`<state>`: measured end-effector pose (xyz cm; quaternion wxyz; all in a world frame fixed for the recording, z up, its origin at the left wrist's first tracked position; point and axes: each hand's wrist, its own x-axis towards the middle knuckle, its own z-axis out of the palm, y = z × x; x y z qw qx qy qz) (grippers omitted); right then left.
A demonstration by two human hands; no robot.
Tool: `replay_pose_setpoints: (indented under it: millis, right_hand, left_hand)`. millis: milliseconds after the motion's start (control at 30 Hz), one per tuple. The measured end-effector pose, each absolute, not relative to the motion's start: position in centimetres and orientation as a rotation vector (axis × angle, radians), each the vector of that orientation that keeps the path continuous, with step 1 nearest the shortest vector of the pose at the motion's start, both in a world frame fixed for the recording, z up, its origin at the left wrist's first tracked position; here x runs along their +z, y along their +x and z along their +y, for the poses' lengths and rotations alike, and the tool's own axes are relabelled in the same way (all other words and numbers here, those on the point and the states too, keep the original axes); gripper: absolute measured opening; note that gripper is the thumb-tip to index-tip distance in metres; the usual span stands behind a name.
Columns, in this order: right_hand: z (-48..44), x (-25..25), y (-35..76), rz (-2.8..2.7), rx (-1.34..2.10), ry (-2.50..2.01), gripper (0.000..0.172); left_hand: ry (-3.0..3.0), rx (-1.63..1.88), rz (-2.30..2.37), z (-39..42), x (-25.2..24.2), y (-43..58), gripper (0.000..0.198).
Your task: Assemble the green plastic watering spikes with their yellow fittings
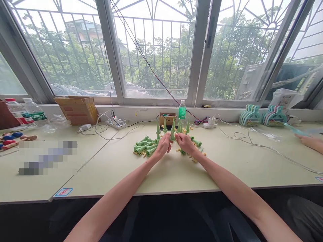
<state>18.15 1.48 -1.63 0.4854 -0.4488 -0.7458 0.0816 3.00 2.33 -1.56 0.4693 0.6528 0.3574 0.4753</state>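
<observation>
Between my hands an upright green pointed plastic piece [173, 130] stands with its tip up. My left hand [164, 146] is closed at its lower left side, fingertips against its base. On the other side my right hand [186, 143] is closed in a pinch close to the same piece; whatever is in its fingers is hidden. Several similar green pieces stand upright just behind, one being a green spike [158, 129]. Hollow green cones [145, 146] lie in a pile left of my left hand. Small yellow pegs [195, 159] are scattered around both hands.
A bottle with a green label [182, 110] and a small brown box [167, 119] stand behind. Power strips [116, 123] and loose cables lie along the window. At far right are stacked pastel plastic pieces [249, 116] and another person's hand [310, 141]. A cardboard box [77, 111] stands left.
</observation>
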Motion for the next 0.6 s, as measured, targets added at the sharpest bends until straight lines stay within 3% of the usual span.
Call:
replay_pose_setpoints:
  millis: [600]
  right_hand:
    - [1.72, -2.09, 18.43, -1.853, 0.249, -1.044, 0.035]
  left_hand:
    - [1.543, 1.041, 0.791, 1.70, -0.72, 2.49, 0.035]
